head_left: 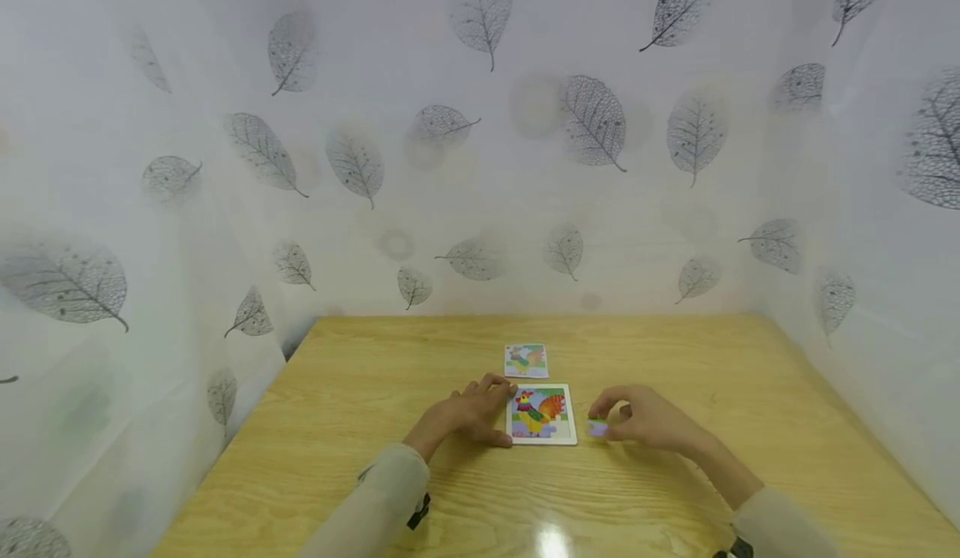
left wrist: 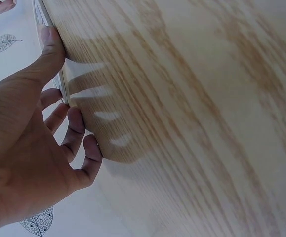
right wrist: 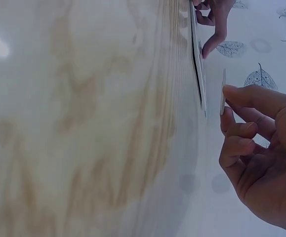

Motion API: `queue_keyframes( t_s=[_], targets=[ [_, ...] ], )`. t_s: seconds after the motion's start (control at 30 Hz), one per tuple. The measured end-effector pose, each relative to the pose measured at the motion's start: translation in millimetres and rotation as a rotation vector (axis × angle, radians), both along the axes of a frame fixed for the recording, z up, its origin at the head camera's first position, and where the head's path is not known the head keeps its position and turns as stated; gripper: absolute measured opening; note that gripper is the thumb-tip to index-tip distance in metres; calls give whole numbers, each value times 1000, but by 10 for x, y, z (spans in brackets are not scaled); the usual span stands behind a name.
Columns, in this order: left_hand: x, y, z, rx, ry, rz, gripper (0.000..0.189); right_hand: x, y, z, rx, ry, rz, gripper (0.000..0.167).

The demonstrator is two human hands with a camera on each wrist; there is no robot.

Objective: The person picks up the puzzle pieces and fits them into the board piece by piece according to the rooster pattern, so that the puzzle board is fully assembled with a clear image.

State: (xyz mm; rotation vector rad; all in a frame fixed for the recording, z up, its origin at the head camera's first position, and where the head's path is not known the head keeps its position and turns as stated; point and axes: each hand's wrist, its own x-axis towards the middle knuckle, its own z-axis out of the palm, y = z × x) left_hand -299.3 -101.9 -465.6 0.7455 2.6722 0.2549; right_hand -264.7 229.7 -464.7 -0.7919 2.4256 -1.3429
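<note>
A square puzzle board [head_left: 542, 439] with a white border shows a colourful rooster, with a pale stepped area at its lower right. My left hand [head_left: 477, 410] rests at its left side, fingers spread, index fingertip by the far corner and thumb by the near one. In the left wrist view the other fingertips touch the table. To the right of the board, my right hand [head_left: 647, 419] pinches a small flat puzzle piece [head_left: 597, 428], lilac with some green, between thumb and fingers. Seen edge-on in the right wrist view, the piece [right wrist: 224, 94] is a thin pale slab held apart from the board.
Just behind the board lies a square picture card [head_left: 527, 361] with a similar rooster. Both lie on a wood-grain table [head_left: 360, 358]. White curtains [head_left: 480, 191] with leaf prints enclose the back and sides.
</note>
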Motion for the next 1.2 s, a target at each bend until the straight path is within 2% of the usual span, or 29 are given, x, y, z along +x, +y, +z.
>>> queue_keyframes(
  t_s=[0.13, 0.37, 0.63, 0.93, 1.2],
  targets=[
    [-13, -8, -37, -7, -1, -1, 88, -37, -120, -5, 8, -2, -8, 27],
    [37, 5, 48, 1, -4, 12, 88, -84, -302, -28, -6, -1, 3, 24],
    [47, 1, 38, -5, 8, 5, 88, -147, -470, -86, 20, 33, -3, 23],
    [28, -1, 10, -12, 17, 1, 87, -155, -547, -109, 48, 20, -21, 21],
    [20, -2, 28, -5, 23, -6, 87, -150, -590, -106, 82, 43, -20, 21]
  ],
)
